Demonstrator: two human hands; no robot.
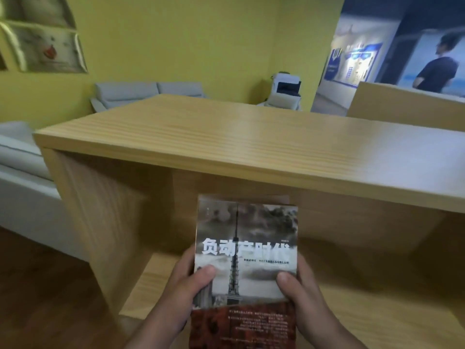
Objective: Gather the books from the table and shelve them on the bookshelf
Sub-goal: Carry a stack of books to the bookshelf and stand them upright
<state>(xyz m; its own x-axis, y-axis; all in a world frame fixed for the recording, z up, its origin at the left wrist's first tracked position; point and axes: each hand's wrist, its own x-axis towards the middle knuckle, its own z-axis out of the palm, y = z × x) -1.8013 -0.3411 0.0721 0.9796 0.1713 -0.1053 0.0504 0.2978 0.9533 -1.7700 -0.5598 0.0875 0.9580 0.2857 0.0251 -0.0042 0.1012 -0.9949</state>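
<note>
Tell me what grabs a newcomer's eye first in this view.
The book with a dark tower on its cover, low at centre, gripped by the left hand and right hand. Behind it stands the pale wooden bookshelf, its compartment open, against a yellow wall.

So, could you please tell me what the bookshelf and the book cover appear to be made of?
The bookshelf looks like light wood or wood-look laminate: straight grain lines and a soft satin sheen on top; I cannot tell which. The book held by the left hand and right hand seems a printed paper cover, fairly matte, with slight glare.
</note>
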